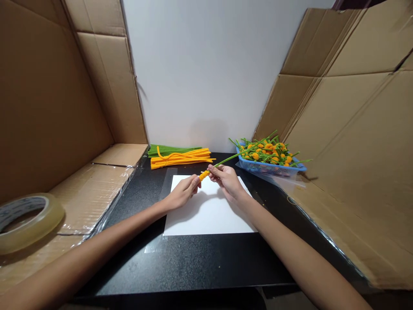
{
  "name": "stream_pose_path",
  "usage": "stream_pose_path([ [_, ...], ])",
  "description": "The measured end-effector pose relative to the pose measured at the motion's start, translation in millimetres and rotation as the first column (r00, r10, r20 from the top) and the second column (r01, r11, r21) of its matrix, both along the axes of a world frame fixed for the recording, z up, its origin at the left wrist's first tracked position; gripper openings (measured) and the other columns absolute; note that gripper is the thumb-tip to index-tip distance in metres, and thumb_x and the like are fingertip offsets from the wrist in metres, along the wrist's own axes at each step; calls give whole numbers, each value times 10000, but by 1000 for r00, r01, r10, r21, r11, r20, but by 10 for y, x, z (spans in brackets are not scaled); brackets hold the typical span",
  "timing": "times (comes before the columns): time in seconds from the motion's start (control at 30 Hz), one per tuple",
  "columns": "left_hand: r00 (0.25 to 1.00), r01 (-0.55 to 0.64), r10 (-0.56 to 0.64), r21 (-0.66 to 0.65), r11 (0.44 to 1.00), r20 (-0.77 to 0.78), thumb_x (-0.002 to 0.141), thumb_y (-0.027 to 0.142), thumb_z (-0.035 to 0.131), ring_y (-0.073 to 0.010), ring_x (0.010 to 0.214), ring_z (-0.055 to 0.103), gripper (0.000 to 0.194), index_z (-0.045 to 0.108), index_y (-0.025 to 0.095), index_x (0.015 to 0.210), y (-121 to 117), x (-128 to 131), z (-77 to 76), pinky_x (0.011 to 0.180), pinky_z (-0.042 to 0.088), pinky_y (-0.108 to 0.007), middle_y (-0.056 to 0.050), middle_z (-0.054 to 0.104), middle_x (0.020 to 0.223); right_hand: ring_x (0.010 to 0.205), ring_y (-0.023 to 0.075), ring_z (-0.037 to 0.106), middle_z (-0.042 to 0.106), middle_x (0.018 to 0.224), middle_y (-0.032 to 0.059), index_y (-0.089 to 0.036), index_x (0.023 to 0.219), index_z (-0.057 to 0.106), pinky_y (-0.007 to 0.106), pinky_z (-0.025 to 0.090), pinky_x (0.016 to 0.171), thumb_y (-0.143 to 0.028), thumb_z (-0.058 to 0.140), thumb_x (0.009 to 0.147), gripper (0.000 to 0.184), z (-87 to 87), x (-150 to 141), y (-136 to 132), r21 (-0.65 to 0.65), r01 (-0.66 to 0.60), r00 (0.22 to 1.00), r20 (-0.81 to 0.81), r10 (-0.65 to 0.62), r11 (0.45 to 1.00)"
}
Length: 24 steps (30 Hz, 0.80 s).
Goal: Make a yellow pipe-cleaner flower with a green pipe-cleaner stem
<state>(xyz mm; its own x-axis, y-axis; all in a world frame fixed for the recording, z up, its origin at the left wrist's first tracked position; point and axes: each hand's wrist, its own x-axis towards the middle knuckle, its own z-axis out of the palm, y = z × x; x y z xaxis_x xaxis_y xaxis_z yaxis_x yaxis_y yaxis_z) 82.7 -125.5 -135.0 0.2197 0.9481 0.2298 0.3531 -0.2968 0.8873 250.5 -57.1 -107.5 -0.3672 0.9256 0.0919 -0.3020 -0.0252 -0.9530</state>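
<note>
Between my hands, above a white sheet of paper (209,215), is a coil of orange pipe cleaner (204,175) wound round the end of a green pipe cleaner (230,159). My left hand (183,191) is closed on the left end of the orange coil. With thumb and fingers pinched, my right hand (227,180) grips the green stem where it meets the coil. The stem's free end points up and to the right, toward the basket. What lies under my fingertips is partly hidden.
Behind the paper lie bundles of orange pipe cleaners (180,159) and green pipe cleaners (171,150). A blue basket (274,167) at the back right holds many green stems with orange heads. Cardboard walls flank the black table (193,267). A tape roll (48,224) rests at left.
</note>
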Motion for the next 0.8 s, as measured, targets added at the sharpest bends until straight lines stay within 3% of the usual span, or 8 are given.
stream_pose_path([
  [0.23,999,-24,24,8,1000,-22,981,580,275,-106,571,344,481,468,171,818,14,26,-50,532,298,-224,29,408,659,554,101,497,608,604,22,-128,674,657,269,357,563,-463,887,547,426,-86,-74,-72,13,-53,998,28,53,998],
  [0.4,999,-9,9,-5,1000,-32,978,581,283,-105,571,348,472,459,174,816,-5,34,-27,527,300,-225,27,411,665,572,99,487,596,622,15,-133,709,695,262,339,555,-483,864,579,409,-47,-52,-64,34,-89,996,32,88,995],
  [0.6,1000,-6,6,-35,999,-8,965,607,295,-94,523,321,475,434,184,802,12,-2,19,500,293,-222,43,381,634,611,109,497,603,656,18,-152,712,702,259,373,586,-472,871,565,391,14,3,-28,62,-6,1000,-7,6,998],
  [0.8,999,21,-17,-77,997,51,947,644,312,-84,501,288,497,421,185,789,19,30,-13,479,285,-215,55,343,615,610,111,487,606,664,16,-164,680,666,267,365,592,-471,868,569,384,-92,-90,-63,78,6,1000,-23,-4,997],
])
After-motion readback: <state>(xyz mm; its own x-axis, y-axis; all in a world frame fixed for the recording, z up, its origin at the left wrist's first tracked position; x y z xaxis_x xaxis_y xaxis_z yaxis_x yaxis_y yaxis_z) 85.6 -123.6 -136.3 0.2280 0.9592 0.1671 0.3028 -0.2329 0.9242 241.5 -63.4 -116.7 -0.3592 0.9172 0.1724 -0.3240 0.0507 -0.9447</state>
